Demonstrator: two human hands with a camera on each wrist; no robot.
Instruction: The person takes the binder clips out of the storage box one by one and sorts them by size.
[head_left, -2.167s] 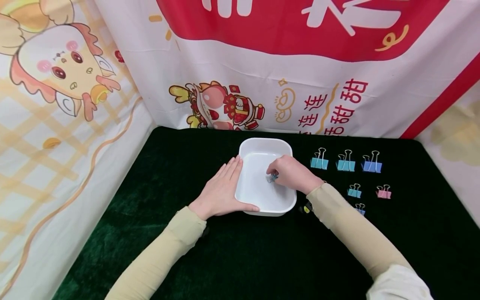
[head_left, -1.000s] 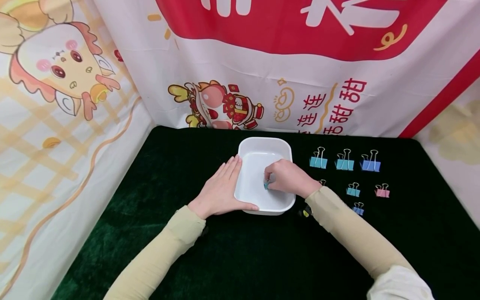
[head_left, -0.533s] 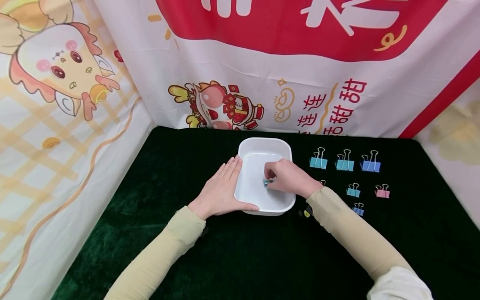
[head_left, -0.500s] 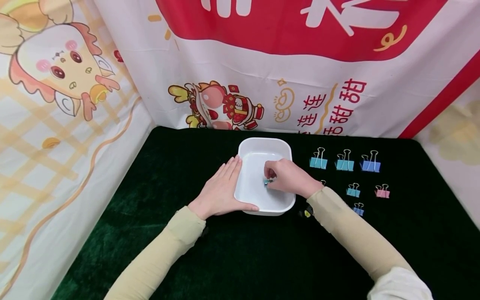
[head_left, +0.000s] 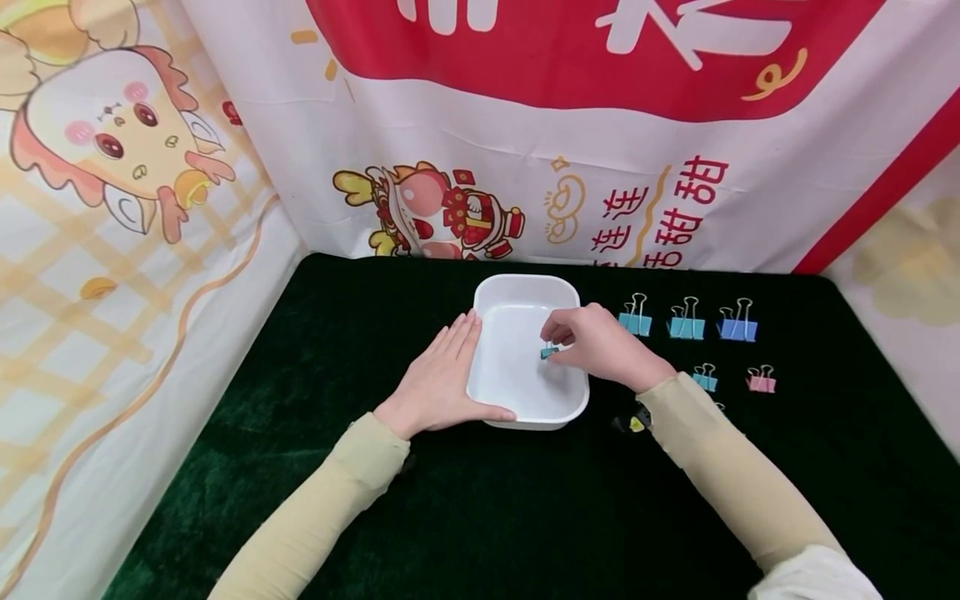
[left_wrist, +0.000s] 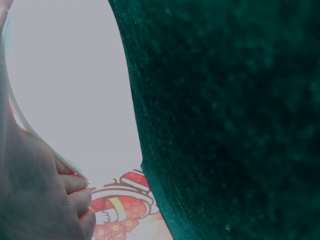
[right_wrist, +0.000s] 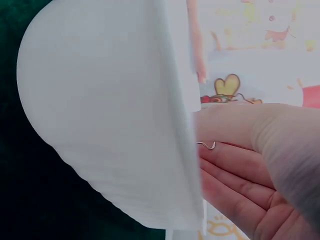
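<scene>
In the head view, a small teal binder clip (head_left: 548, 353) hangs low within the white plastic box (head_left: 525, 417). My right hand (head_left: 603, 346) reaches over the box's right wall and pinches this clip between thumb and curled fingers. The right wrist view shows a bent wire handle (right_wrist: 207, 146) of the clip between the thumb and fingers, the rest hidden by the box wall. My left hand (head_left: 442, 379) rests with straight fingers along the box's left side, its thumb lying over the near rim. Seen from the left wrist, the fingers (left_wrist: 75, 197) lie along the box's outer wall.
Right of the box, two large teal binder clips (head_left: 686, 325) and a blue binder clip (head_left: 738, 329) stand in a row. Nearer lie a smaller teal clip (head_left: 705, 381) and a pink clip (head_left: 762, 382). A printed cloth (head_left: 450, 125) backs the green tablecloth (head_left: 480, 517).
My right hand has moved right and slightly back in the box, carrying the clip, which now shows more fully below the fingers. The sleeve hides more of the nearest blue clip. The left hand stays put.
</scene>
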